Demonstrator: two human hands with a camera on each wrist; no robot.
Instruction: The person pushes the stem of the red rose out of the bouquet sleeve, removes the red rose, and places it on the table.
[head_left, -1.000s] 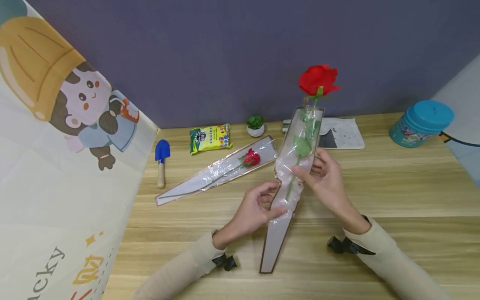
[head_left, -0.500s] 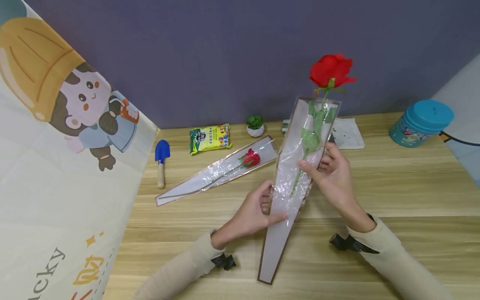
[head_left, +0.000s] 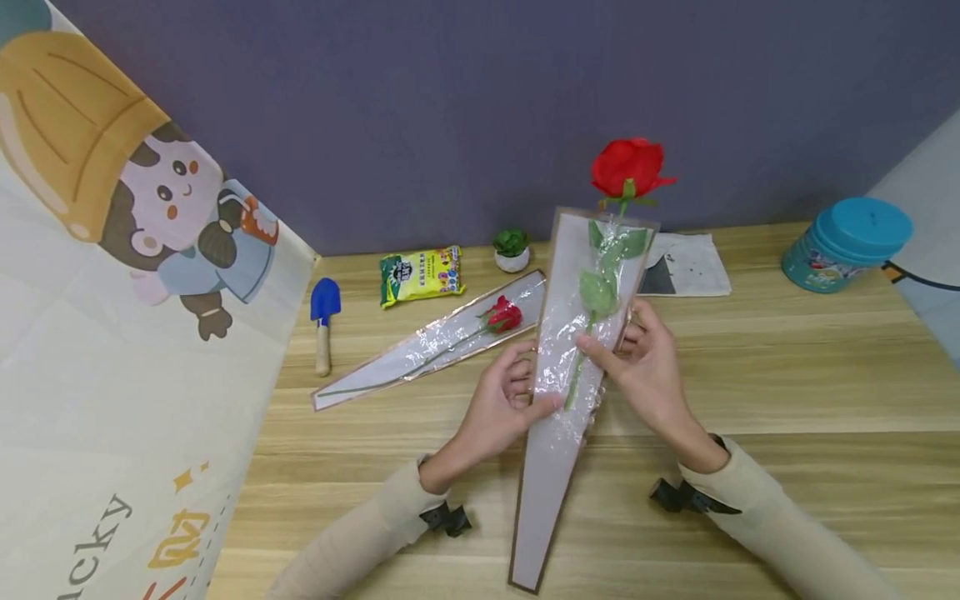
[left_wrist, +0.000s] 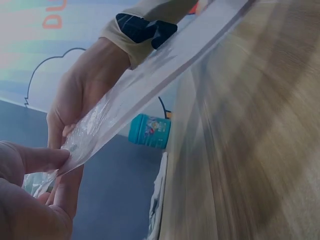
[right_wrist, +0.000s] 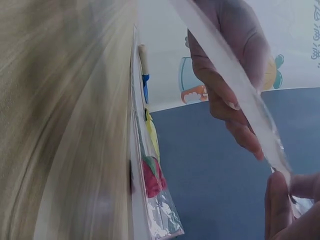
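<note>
Both hands hold a long tapered clear flower sleeve (head_left: 558, 417) lifted off the wooden table (head_left: 787, 400). A red rose (head_left: 626, 167) sticks out of its wide top, its green stem and leaves (head_left: 597, 292) inside the plastic. My left hand (head_left: 504, 407) pinches the sleeve's left edge at mid-length. My right hand (head_left: 643, 367) pinches the stem through the plastic from the right. In the left wrist view the thumb (left_wrist: 30, 160) presses the sleeve (left_wrist: 150, 85). In the right wrist view the sleeve (right_wrist: 235, 95) crosses in front of the left hand (right_wrist: 230, 65).
A second wrapped rose (head_left: 501, 317) lies flat on the table at the left, also seen from the side (right_wrist: 152, 180). Behind stand a blue trowel (head_left: 323, 321), a yellow-green packet (head_left: 420, 276), a tiny potted plant (head_left: 512, 249), white paper (head_left: 686, 265) and a teal lidded tub (head_left: 843, 246). A cartoon banner (head_left: 112, 317) fills the left.
The sleeve with the rose has swung back left and lower after tilting right. My left hand slid up the sleeve's left edge; my right hand moved left with it.
</note>
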